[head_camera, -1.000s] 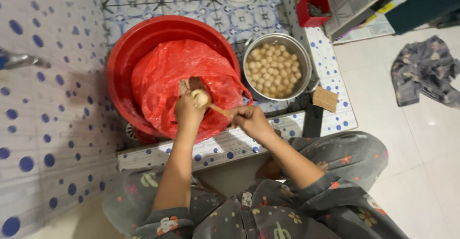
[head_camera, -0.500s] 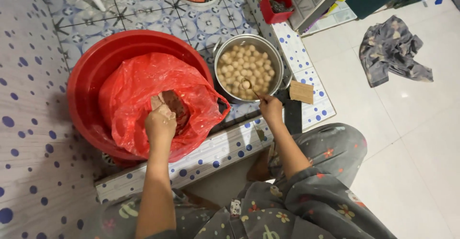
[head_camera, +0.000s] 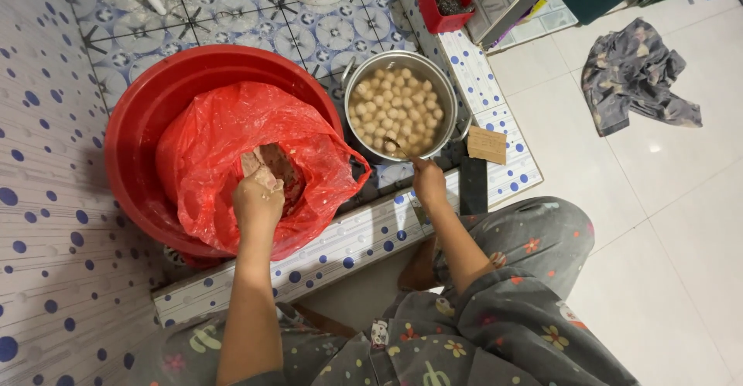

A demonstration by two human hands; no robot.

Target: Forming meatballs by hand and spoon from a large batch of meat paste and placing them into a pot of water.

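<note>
- The red basin (head_camera: pixel 135 134) sits on the tiled floor with its near wall up against the low tiled ledge (head_camera: pixel 340 247); a hard push down into it, I judge, could rock it or slide it on the wet-looking tile
- The red plastic bag (head_camera: pixel 209 146) lines the basin and bunches up round the brownish paste (head_camera: pixel 282 175) inside; the film looks thin, so a tug from the scooping hand could tear it or drag a fold into the paste
- The steel pot (head_camera: pixel 352 73) stands just beside the basin, nearly full of pale balls (head_camera: pixel 395 107) in water; one dropped from height could splash over, and the pot's rim is near the ledge edge where a knee or elbow might knock it
- The left hand (head_camera: pixel 258 199) is down in the bag's mouth, fingers curled tight round a lump of paste; squeezed unevenly, the lump may come out misshapen or slip back into the bag
- The right hand (head_camera: pixel 428 183) hovers at the pot's near rim, fingers pinching the handle of a small spoon (head_camera: pixel 396 148) whose tip reaches over the balls; a sticky ball may cling to it, and with slick fingers the spoon could slip into the water
</note>
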